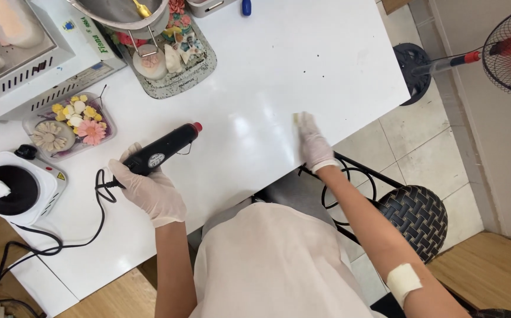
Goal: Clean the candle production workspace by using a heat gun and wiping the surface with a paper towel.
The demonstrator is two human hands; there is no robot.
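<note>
Gripping the black corded glue gun (160,151) in our gloved left hand (147,189), nozzle aimed right toward our flat, open right hand (313,141) on the white table (302,65).

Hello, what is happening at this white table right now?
A person in thin pale gloves sits at the white table. The left hand grips a black corded glue gun with a red tip, held low over the table. The right hand presses a small pale piece on the surface. A clear tray of small flowers sits nearby.
</note>
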